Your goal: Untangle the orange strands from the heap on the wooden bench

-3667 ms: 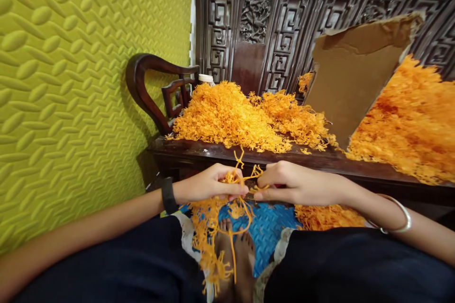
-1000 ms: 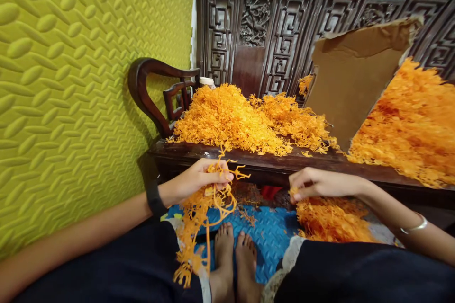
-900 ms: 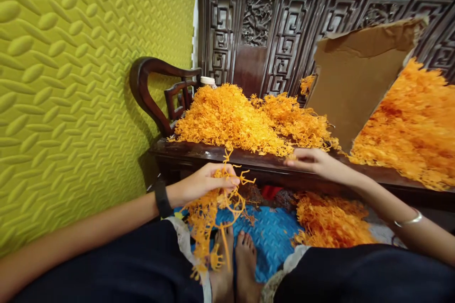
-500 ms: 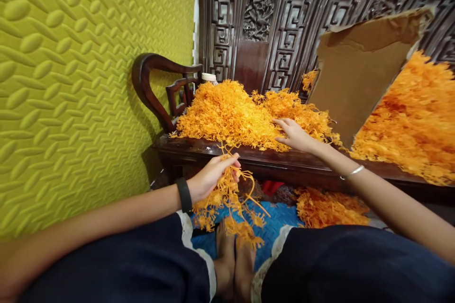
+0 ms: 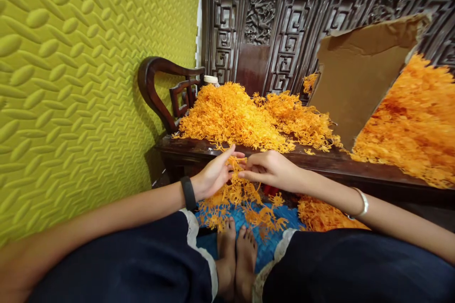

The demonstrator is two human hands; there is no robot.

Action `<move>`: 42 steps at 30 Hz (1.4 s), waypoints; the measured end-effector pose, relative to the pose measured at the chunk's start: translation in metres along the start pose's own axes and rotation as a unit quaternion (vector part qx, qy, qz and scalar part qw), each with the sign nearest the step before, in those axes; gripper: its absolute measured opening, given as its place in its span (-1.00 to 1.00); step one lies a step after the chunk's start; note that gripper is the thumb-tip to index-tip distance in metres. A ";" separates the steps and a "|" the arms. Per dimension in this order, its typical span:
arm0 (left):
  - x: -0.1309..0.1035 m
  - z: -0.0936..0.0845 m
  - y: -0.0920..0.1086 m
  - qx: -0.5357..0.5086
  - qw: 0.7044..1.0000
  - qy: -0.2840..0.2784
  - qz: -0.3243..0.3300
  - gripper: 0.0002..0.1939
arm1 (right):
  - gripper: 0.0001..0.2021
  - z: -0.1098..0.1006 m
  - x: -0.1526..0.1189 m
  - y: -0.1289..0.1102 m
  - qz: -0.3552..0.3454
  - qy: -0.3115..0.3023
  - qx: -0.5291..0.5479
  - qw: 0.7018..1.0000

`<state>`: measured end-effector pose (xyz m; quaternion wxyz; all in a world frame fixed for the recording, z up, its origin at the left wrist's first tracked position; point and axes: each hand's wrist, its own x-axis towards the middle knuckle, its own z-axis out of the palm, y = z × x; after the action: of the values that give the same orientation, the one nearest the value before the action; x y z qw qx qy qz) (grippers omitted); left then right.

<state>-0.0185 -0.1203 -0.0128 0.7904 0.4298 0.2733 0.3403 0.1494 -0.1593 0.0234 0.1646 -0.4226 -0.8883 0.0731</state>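
My left hand (image 5: 215, 173), with a black band at the wrist, holds a bunch of orange stringy pieces (image 5: 231, 199) that hangs down over the floor, its thumb raised. My right hand (image 5: 272, 169), wearing a silver bangle, meets it from the right; its thumb and finger are pinched together at the top of the bunch. What lies between those fingertips is too small to tell apart. Behind both hands, a heap of curly orange pieces (image 5: 227, 113) lies on the dark wooden bench (image 5: 199, 147).
A cardboard sheet (image 5: 351, 75) leans on the carved backrest (image 5: 254, 64). To its right rises a larger orange heap (image 5: 419, 128). More orange pieces (image 5: 327, 215) lie below the bench. A curved armrest (image 5: 147, 75) stands beside the yellow wall (image 5: 78, 104). A white-lidded jar (image 5: 211, 79) sits behind the heap.
My right hand has come from the heap on the bench down and left to my left hand, and its fingers have closed. The hanging bunch has spread to the right.
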 end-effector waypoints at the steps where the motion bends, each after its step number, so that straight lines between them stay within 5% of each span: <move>1: 0.000 0.001 0.000 0.002 1.000 -0.004 -0.005 -0.64 | -0.53 0.001 0.000 -0.002 0.003 -0.004 -0.033 0.999; 8: -0.006 0.011 0.002 0.028 0.999 -0.006 0.036 -0.71 | -0.55 0.014 0.006 -0.028 0.080 -0.041 -0.251 0.964; 17: -0.014 0.011 0.014 0.168 0.976 -0.060 0.127 -0.82 | -0.73 -0.004 -0.002 -0.031 0.019 -0.026 -0.222 0.974; 21: -0.012 0.004 0.014 0.242 0.957 -0.055 0.148 -0.86 | -0.71 -0.012 -0.010 -0.023 -0.041 -0.030 -0.153 0.987; 25: -0.013 -0.004 0.011 0.290 0.947 -0.130 0.037 -0.74 | -0.71 -0.020 -0.016 -0.013 -0.040 -0.085 0.021 0.995; 29: -0.018 -0.002 0.011 0.363 0.914 -0.177 -0.031 -0.67 | -0.69 -0.025 -0.019 -0.004 -0.026 -0.184 0.155 0.970; 36: -0.026 0.008 0.008 0.420 0.870 -0.259 -0.013 -0.69 | -0.71 -0.025 -0.026 0.005 -0.045 -0.317 0.261 0.911; 42: -0.028 0.013 0.012 0.458 0.841 -0.287 0.021 -0.73 | -0.70 -0.024 -0.026 0.005 -0.060 -0.320 0.283 0.902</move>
<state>-0.0300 -0.1430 0.0075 0.5393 0.8268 0.1503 0.0541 0.1765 -0.1768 0.0385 -0.0121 -0.2583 -0.8586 0.4427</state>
